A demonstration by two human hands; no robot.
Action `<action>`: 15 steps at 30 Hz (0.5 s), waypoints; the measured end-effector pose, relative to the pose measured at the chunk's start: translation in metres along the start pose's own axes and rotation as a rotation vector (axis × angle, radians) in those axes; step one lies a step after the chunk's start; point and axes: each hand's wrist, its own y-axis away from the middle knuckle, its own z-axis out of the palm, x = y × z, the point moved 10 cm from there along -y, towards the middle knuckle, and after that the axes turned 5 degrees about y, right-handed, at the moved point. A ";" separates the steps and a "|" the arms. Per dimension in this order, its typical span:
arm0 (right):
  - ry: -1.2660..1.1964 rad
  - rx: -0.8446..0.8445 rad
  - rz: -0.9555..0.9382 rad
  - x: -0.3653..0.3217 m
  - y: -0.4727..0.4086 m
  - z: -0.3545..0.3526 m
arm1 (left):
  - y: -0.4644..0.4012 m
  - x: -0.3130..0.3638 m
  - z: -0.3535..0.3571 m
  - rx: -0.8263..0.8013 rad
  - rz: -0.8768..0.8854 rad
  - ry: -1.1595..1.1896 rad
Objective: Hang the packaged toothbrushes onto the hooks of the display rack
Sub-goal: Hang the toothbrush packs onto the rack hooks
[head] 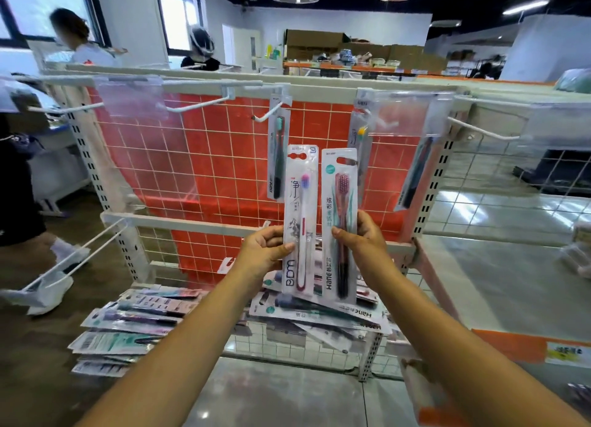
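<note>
Left hand (262,250) pinching a white-handled packaged toothbrush (300,218) near its lower half, held upright before the red grid panel (208,158) of the display rack. Right hand (364,244) gripping a pink-and-black packaged toothbrush (340,222) just beside the first, also upright, edges nearly touching. Three packs already hung on the upper hooks: green-bristled pack (279,154), yellow-bristled pack (360,145), dark pack (415,170) at the right edge; loose packs heaped on the lower shelf (128,330).
</note>
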 end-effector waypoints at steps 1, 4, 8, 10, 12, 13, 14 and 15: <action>-0.014 -0.009 0.004 0.000 0.000 0.002 | 0.001 0.000 -0.002 0.012 0.004 -0.002; -0.028 -0.030 0.012 0.004 -0.002 0.009 | 0.004 0.000 -0.011 0.035 0.013 -0.015; 0.003 -0.034 0.019 0.010 -0.007 0.020 | 0.002 -0.002 -0.030 0.073 -0.002 -0.014; 0.011 -0.037 0.021 0.012 -0.011 0.027 | -0.001 0.000 -0.041 0.095 -0.007 -0.025; 0.017 -0.040 0.024 0.013 -0.014 0.034 | -0.005 0.001 -0.052 0.108 -0.013 -0.025; 0.020 -0.041 0.027 0.013 -0.015 0.038 | -0.006 0.001 -0.056 0.110 -0.017 -0.024; 0.023 -0.040 0.032 0.015 -0.016 0.041 | -0.007 0.002 -0.061 0.110 -0.020 -0.023; 0.024 -0.042 0.039 0.016 -0.016 0.045 | -0.008 0.003 -0.066 0.109 -0.020 -0.022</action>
